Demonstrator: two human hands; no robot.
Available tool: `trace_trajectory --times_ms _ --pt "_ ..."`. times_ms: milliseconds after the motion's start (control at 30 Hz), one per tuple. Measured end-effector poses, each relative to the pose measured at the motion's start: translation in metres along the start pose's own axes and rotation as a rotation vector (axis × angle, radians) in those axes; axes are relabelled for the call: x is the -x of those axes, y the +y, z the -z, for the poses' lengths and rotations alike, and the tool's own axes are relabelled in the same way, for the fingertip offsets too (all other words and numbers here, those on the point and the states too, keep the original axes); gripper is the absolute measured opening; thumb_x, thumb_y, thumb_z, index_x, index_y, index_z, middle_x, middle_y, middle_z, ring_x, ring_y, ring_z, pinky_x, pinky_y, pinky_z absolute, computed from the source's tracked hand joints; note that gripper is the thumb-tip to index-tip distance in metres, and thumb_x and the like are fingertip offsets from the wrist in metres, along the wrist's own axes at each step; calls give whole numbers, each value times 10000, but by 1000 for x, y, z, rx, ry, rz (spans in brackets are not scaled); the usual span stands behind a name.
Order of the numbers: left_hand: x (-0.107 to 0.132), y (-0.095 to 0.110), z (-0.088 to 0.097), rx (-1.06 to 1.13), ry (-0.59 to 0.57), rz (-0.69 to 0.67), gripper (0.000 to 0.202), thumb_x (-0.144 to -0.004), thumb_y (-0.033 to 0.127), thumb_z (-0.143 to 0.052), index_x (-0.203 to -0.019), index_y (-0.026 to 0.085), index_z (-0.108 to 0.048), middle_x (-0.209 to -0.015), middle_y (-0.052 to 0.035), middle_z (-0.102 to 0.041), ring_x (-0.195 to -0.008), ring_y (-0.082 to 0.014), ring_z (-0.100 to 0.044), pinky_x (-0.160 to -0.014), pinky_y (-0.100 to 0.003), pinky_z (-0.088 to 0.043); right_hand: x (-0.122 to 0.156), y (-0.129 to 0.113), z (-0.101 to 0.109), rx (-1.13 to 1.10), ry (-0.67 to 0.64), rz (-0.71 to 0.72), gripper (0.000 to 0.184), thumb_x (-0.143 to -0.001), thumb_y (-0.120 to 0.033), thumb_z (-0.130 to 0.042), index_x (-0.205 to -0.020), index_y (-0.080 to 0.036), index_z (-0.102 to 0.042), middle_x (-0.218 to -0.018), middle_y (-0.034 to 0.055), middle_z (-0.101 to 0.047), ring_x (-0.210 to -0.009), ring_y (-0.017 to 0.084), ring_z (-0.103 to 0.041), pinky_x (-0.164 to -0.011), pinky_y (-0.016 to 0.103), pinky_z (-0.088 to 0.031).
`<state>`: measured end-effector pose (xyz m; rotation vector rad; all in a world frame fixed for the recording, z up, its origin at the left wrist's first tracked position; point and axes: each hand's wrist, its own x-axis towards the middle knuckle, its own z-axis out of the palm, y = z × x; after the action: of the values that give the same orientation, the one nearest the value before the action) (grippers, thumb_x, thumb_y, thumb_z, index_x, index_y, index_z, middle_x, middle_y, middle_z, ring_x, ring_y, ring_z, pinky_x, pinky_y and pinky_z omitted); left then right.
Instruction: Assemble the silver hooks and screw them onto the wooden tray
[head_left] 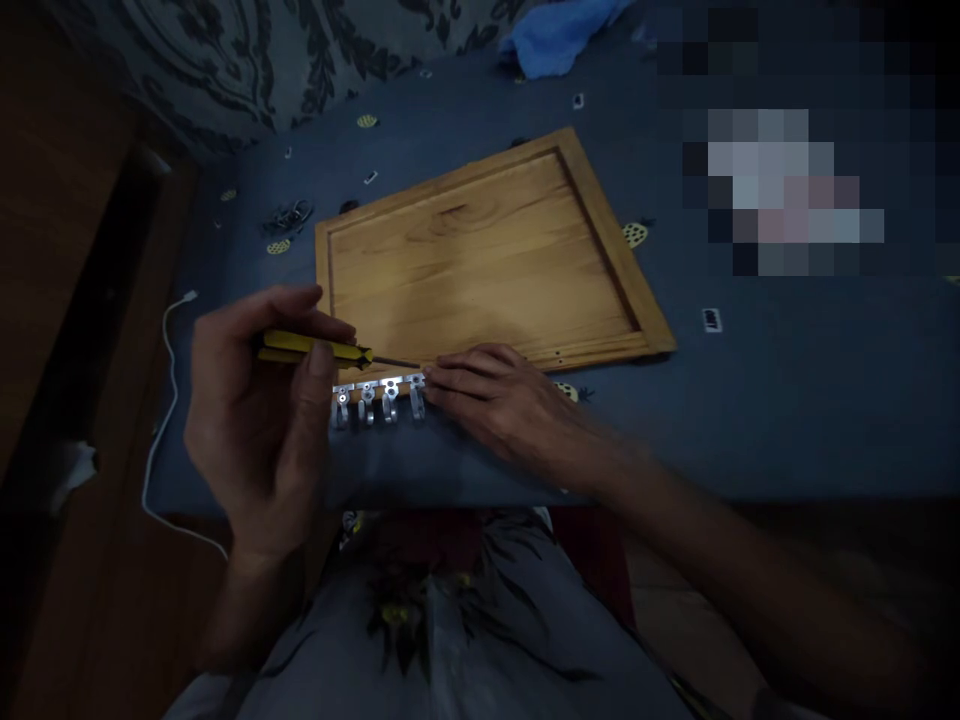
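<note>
Near left, our left hand [251, 410] is clutching a screwdriver [311, 348], right hand [517, 405] unclenched against the likely-stiff hook rail's [379, 387] handiest end.

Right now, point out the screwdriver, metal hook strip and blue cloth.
Screwdriver [346, 354], head view, on its yellow handle.
Metal hook strip [391, 386], head view, on its flat bar.
Blue cloth [556, 40], head view, near its middle.

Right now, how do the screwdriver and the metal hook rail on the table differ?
The screwdriver has a yellow handle and one thin shaft, while the hook rail is shiny silver with several hooks in a row. The screwdriver is held in the left hand; the hook rail lies along the near edge of the wooden board, the right hand at its end. Both are longer than wide.
</note>
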<state>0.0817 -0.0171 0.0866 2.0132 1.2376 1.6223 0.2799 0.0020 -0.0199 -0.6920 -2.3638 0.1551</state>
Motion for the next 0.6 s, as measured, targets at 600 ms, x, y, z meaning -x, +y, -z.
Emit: trace_trajectory --times_ms 600 --pt "9 0 -12 192 -5 147 109 -1010 212 -628 -1099 239 -685 -915 -7 -645 -854 -153 -685 -909 -397 -607 -1 -1 3 -20 -31 -2 297 -1028 -172 -508 -1273 -122 -668 -1334 112 -723 -1251 261 -625 -1004 453 -498"
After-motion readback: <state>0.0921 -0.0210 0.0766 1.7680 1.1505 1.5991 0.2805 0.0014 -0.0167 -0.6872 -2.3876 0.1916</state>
